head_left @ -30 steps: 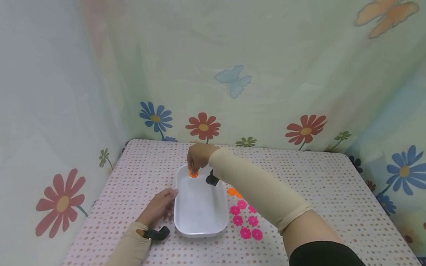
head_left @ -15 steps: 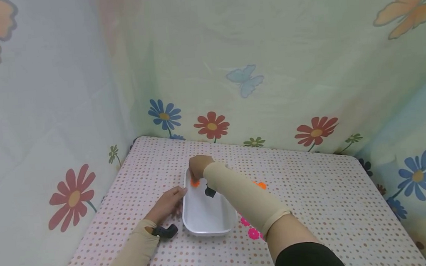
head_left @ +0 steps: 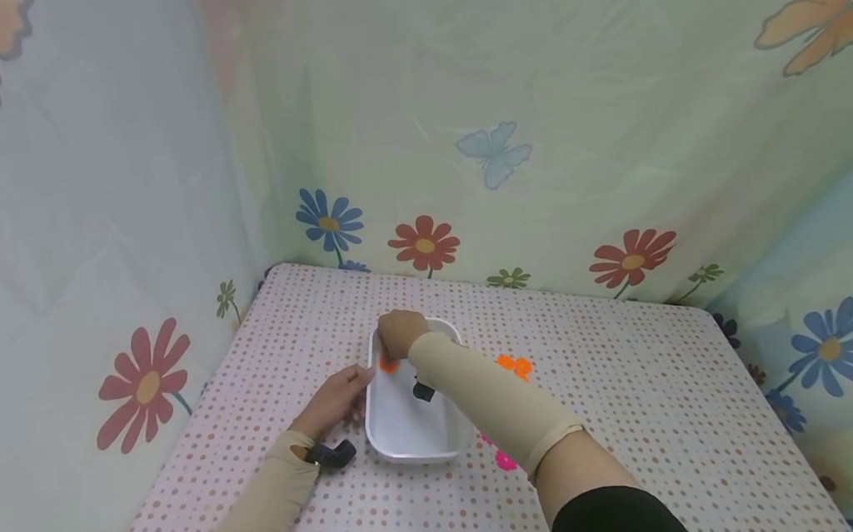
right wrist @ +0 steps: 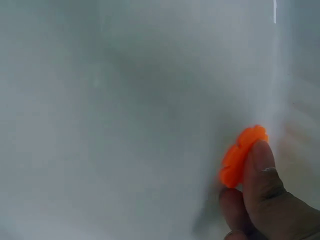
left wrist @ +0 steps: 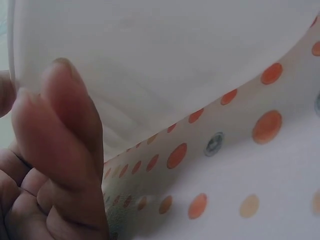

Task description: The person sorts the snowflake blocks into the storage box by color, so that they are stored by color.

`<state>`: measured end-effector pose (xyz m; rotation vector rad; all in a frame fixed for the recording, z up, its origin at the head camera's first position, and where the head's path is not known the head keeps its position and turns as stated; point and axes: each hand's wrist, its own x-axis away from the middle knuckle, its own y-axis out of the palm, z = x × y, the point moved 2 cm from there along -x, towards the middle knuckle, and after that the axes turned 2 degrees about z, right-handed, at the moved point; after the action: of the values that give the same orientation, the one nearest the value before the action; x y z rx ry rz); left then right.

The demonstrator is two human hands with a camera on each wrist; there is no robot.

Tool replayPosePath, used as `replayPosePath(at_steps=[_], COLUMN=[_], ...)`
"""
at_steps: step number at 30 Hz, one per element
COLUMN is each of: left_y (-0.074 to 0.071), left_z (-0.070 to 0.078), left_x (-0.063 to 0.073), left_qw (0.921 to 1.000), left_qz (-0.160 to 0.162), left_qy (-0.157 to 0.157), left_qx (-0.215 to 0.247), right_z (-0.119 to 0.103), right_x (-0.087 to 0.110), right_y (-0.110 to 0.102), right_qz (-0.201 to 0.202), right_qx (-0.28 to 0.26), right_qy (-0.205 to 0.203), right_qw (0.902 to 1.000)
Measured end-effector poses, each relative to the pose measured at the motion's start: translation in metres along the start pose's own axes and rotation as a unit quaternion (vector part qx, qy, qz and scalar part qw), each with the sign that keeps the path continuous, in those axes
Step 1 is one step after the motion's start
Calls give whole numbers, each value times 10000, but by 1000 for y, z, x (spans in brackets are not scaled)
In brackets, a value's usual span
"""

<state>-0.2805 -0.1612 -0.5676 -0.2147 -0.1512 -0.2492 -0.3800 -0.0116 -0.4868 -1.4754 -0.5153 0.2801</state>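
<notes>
A white rectangular tray (head_left: 410,438) with raised walls stands on the dotted table. Near its far left corner, inside it, my right hand (head_left: 403,333) pinches an orange flower-shaped piece (right wrist: 239,159) between thumb and fingers. In the right wrist view the piece is tilted on edge, close to the tray floor; I cannot tell whether it touches. My left hand (head_left: 335,400) holds the tray's left rim. In the left wrist view, fingers (left wrist: 55,135) lie against the outer wall, with another fingertip at the rim.
To the right of the tray lie several orange flower pieces (head_left: 515,367). Pink flower pieces (head_left: 505,460) sit nearer, mostly hidden under my right forearm (head_left: 497,398). A printed curtain (head_left: 386,135) hangs behind the table.
The right hand has brought the orange flower piece lower and closer to the tray's left wall. My left hand stays at the rim. The head view has shifted, and my forearm covers more pink pieces.
</notes>
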Motion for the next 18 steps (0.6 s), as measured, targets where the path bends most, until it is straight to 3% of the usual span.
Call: replayPosePath(at_steps=[4, 7, 10, 15, 18], left_y=[-1, 0, 1, 0, -1], left_z=[1, 0, 0, 4, 6], left_x=[3, 6, 7, 7, 7], left_qw=[10000, 10000, 10000, 9996, 9993], left_qz=[37, 54, 28, 99, 136], left_qy=[39, 13, -62, -69, -150], left_qx=[1, 35, 10, -259, -327], right_z=[0, 1, 12, 73, 122], right_x=[6, 14, 25, 51, 70], right_y=[0, -5, -24, -73, -80], right_qz=[92, -117, -368, -277, -302], right_qx=[-334, -797, -1319, -1400, -1082], right_qy=[-6, 4, 158, 576, 870], right_qw=[9994, 9967, 9905, 9881, 9899])
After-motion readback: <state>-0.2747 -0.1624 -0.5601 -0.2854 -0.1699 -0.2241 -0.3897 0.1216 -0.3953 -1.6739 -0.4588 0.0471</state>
